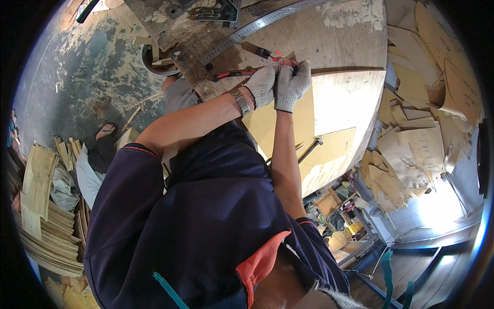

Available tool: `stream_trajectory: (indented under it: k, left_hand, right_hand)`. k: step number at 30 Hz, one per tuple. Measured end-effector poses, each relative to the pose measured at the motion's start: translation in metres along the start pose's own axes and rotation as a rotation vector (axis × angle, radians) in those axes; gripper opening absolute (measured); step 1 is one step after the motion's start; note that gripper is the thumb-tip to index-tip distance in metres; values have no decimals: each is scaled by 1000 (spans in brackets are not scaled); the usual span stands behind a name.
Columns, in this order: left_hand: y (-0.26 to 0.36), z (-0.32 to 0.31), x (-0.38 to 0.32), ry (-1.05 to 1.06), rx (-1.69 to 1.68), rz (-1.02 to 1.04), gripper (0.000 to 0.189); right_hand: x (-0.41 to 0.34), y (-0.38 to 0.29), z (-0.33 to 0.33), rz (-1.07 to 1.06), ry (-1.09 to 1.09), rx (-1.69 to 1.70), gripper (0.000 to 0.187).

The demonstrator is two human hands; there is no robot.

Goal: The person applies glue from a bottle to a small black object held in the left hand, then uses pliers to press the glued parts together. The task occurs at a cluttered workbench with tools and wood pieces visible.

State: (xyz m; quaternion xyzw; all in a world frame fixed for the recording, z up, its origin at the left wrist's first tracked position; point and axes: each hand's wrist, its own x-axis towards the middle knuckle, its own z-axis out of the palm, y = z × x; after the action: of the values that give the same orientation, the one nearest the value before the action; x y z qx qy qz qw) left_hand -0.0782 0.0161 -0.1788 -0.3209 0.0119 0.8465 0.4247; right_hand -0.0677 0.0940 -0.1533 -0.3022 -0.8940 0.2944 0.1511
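My left hand [262,85], in a white knitted glove with a metal watch at the wrist, is up against my right hand [292,87], gloved alike. Both are closed around a small red-and-black tool [274,58], whose black end sticks out to the left. My fingers hide most of it, so its kind is unclear. Left of my hands, a red-and-black handled tool [233,73] lies on the worn wooden workbench [339,42]. Under my wrists is a tan sheet of card [289,116], partly over a pale wooden board [339,100].
A long steel ruler [254,26] crosses the bench beyond my hands. A metal rod with a head [310,150] lies near my right forearm. Cut card sheets [413,143] pile up at right. A bucket of offcuts [148,63] and another person's sandalled foot [106,130] are at left.
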Motion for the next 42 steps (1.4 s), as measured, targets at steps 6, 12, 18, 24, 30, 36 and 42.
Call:
stream_trajectory:
  k: [6, 12, 18, 24, 30, 36, 42]
  left_hand:
    - [0, -3, 1, -24, 56, 6, 16]
    - [3, 9, -7, -16, 139, 6, 18]
    - [0, -11, 8, -4, 85, -23, 19]
    - [-1, -5, 7, 25, 82, 11, 18]
    - [3, 8, -3, -1, 120, 11, 17]
    - [4, 14, -10, 16, 141, 22, 16]
    - [-1, 2, 2, 63, 76, 26, 16]
  right_hand:
    - [1, -2, 0, 0, -5, -19, 28]
    - [0, 1, 0, -5, -5, 14, 27]
    - [0, -3, 0, 4, -16, 65, 24]
    - [1, 1, 0, -9, -18, 5, 24]
    - [2, -4, -3, -22, -22, 5, 23]
    - [1, -5, -3, -11, -14, 29, 24]
    - [2, 2, -1, -33, -5, 24, 25]
